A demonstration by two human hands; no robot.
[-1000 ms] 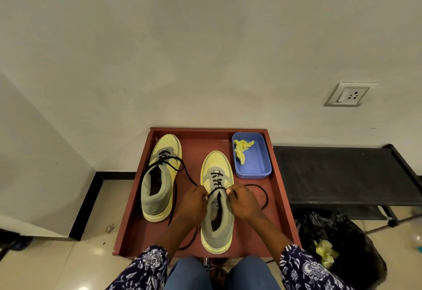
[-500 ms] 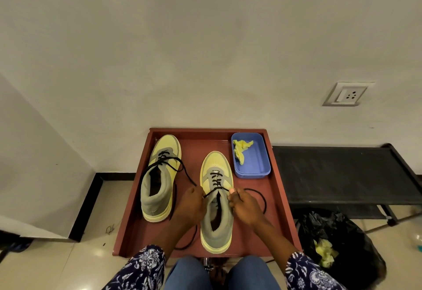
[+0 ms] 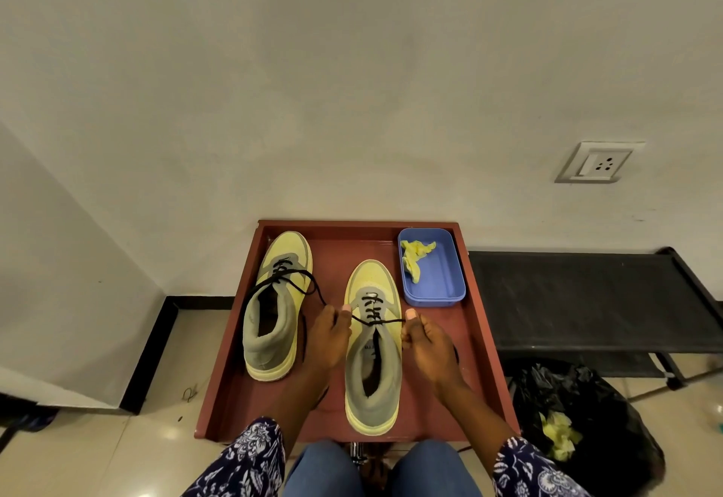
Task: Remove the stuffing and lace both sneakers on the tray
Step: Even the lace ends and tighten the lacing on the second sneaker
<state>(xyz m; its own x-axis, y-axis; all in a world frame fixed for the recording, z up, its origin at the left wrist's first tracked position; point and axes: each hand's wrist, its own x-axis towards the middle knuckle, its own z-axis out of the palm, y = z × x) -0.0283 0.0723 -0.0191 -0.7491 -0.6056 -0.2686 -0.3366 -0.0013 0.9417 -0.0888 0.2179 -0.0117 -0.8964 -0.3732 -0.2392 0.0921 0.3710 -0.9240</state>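
Two sneakers stood toes-to-wall on the red tray (image 3: 481, 324), stuffing apparently out: yellow scraps lay in the blue tub (image 3: 440, 285). The left sneaker (image 3: 276, 301) carried a loose lace; the right sneaker (image 3: 373, 347) was the one in hand. Judged step: tightening its black lace (image 3: 381, 322), stretched taut across the upper eyelets, left hand (image 3: 328, 344) and right hand (image 3: 426, 344) each pinching an end. Next move likely calls for crossing the ends. Remaining empty eyelets and the lace tips were hidden by the hands.
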